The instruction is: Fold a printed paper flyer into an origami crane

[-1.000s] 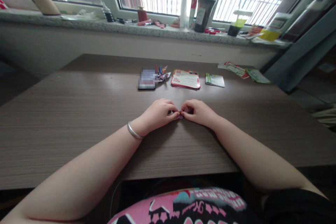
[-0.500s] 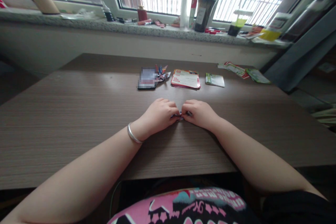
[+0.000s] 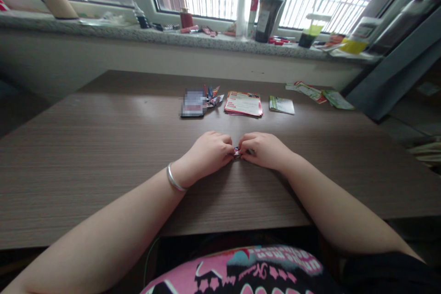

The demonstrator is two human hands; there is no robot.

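Note:
Between both hands, low over the middle of the table [image 3: 103,147], is a small piece of folded printed paper [image 3: 236,151]. My left hand [image 3: 215,149] pinches its left end, with a silver bangle [image 3: 175,178] round the wrist. From the other side my right hand [image 3: 263,148] grips the right end with curled fingers. Most of the paper is hidden by the fingers, so its full shape cannot be made out. Beyond the hands lie folded paper pieces [image 3: 215,98] in mixed colours and a stack of printed leaflets [image 3: 243,104] with red edges.
A dark phone-like rectangle [image 3: 193,103], its face blurred, lies left of the leaflets. To their right are a small green-and-white card stack [image 3: 281,104] and loose packets [image 3: 337,99]. Bottles and a dark lidded cup [image 3: 265,18] stand on the stone windowsill [image 3: 213,39].
The fingertips have shifted slightly, and a little more of the folded paper shows between them. Both hands keep hold of it; the things on the table have not moved.

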